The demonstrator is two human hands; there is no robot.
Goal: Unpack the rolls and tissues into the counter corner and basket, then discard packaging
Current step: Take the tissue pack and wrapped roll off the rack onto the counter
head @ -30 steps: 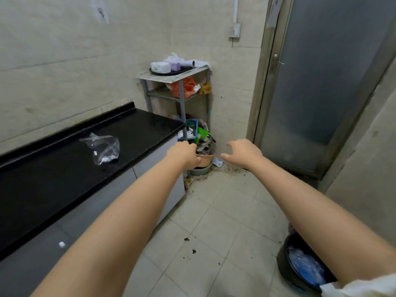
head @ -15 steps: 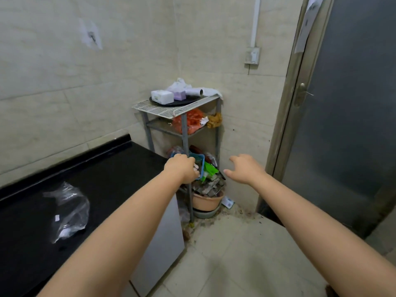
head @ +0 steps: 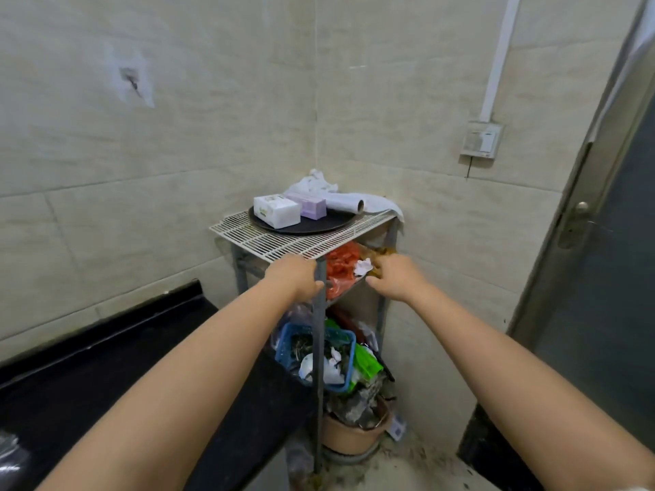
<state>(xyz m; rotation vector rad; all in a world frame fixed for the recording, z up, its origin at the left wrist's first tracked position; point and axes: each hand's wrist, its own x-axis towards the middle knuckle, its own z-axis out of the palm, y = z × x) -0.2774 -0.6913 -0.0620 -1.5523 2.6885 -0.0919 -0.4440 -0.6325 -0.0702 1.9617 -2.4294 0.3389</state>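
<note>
A metal corner rack (head: pixel 320 313) with grey tubular legs is seen standing in the angle of two tiled walls. Its top shelf (head: pixel 269 239) is formed by a white wire grid, on which a round dark tray (head: pixel 319 225) is laid. On the tray a white rectangular tissue pack (head: pixel 276 211) is set, with a lilac tissue pack (head: pixel 312 205) touching it on the right. Behind these, a roll (head: pixel 345 203) with a cardboard core is laid on its side, beside crumpled white plastic wrapping (head: pixel 312 180).

The left hand (head: pixel 296 278) is curled loosely at the front leg of the rack, just under the grid's edge; whether the leg is actually gripped cannot be told. The right hand (head: pixel 397 278) is held half open, thumb spread, at the middle shelf, against crinkled red plastic bags (head: pixel 340 267) and a scrap of white paper (head: pixel 363 266); nothing is seen to be grasped.

Low in the rack a blue perforated plastic basket (head: pixel 349 349) is lodged, filled with debris, and beneath it a terracotta-coloured pot (head: pixel 349 437) is placed. Left of the rack a glossy black countertop (head: pixel 106 356) is seen.
</note>
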